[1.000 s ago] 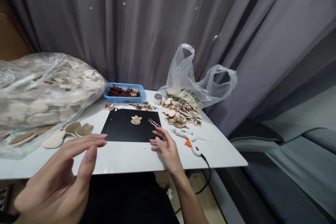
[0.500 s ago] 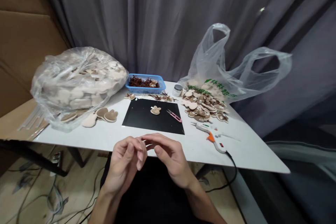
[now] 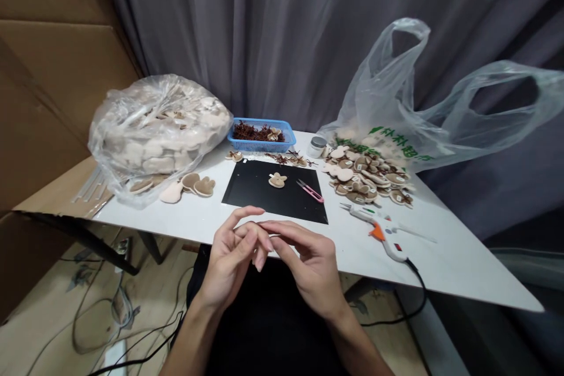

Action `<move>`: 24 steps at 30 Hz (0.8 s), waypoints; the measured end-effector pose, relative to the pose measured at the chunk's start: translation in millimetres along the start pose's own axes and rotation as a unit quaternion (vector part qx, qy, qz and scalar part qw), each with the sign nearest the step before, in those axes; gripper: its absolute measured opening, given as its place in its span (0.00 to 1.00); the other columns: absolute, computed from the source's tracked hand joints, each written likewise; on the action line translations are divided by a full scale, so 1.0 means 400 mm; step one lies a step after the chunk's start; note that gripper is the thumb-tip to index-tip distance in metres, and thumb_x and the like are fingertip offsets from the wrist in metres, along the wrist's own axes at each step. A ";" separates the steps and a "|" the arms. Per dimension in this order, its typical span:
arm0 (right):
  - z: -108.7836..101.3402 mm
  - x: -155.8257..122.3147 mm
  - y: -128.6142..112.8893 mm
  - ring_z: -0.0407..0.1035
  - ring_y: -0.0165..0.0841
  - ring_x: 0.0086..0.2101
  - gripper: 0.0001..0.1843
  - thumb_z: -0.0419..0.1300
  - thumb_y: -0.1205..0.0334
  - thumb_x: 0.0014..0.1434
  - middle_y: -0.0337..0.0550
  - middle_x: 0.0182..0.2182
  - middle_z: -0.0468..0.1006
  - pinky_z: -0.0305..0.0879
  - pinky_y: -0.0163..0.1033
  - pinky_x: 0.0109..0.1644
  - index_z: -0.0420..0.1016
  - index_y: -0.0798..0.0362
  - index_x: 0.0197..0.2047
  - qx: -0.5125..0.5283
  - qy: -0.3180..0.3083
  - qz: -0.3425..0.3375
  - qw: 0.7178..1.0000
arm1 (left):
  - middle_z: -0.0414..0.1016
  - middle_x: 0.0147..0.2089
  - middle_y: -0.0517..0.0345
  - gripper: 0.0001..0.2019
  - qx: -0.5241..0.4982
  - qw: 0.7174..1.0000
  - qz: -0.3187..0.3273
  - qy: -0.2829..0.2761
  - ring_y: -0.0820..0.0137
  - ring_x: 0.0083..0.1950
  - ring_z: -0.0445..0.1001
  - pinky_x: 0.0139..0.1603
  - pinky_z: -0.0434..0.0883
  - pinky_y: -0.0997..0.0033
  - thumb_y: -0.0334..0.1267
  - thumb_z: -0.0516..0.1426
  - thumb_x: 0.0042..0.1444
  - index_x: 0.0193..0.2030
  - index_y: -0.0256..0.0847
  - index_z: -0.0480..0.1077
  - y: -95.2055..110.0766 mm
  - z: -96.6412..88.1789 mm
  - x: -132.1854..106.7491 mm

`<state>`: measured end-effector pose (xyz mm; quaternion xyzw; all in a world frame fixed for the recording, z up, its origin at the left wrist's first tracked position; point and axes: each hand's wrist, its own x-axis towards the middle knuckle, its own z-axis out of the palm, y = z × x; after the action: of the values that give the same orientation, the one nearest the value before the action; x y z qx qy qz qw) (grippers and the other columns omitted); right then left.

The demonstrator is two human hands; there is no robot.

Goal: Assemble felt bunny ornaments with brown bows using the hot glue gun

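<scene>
My left hand (image 3: 235,252) and my right hand (image 3: 311,252) meet just in front of the table's near edge. The left index finger is lifted and stretched out, while its other fingers bend loosely. The right fingers reach over to the left fingertips, with the right thumb below, apart from the fingers. No object shows in either hand. Beyond them, a small brown felt bunny-shaped piece (image 3: 277,180) with a white tag lies on a black mat (image 3: 255,202). Pink-handled thread snips (image 3: 311,191) rest on the mat's right side.
At the right are a white glue gun (image 3: 379,229), a pile of brown felt pieces (image 3: 361,179), a clear carrier bag (image 3: 423,123) and a lidded jar (image 3: 316,147). A blue basket (image 3: 262,145) of dark bows stands behind. A stuffed plastic bag (image 3: 158,135) sits left, beside loose felt pieces (image 3: 205,186).
The view has turned slightly left, so the table things appear farther right. My left index finger has lifted away from the other fingers, and my right fingers have closed in on the left fingertips.
</scene>
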<state>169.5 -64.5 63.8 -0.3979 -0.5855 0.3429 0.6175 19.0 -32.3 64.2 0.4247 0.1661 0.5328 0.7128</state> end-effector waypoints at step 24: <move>-0.011 -0.027 -0.009 0.81 0.36 0.36 0.09 0.66 0.71 0.68 0.42 0.37 0.87 0.78 0.41 0.40 0.85 0.48 0.42 -0.069 0.100 -0.074 0.990 | 0.78 0.38 0.58 0.19 0.162 0.985 0.045 -0.041 0.73 0.36 0.72 0.40 0.72 0.75 0.38 0.63 0.70 0.65 0.47 0.71 0.000 -0.021 -0.004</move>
<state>172.9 -76.0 62.0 -0.4276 -0.5712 0.2137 0.6672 12.3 -30.1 59.0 0.5627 0.2017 0.5125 0.6165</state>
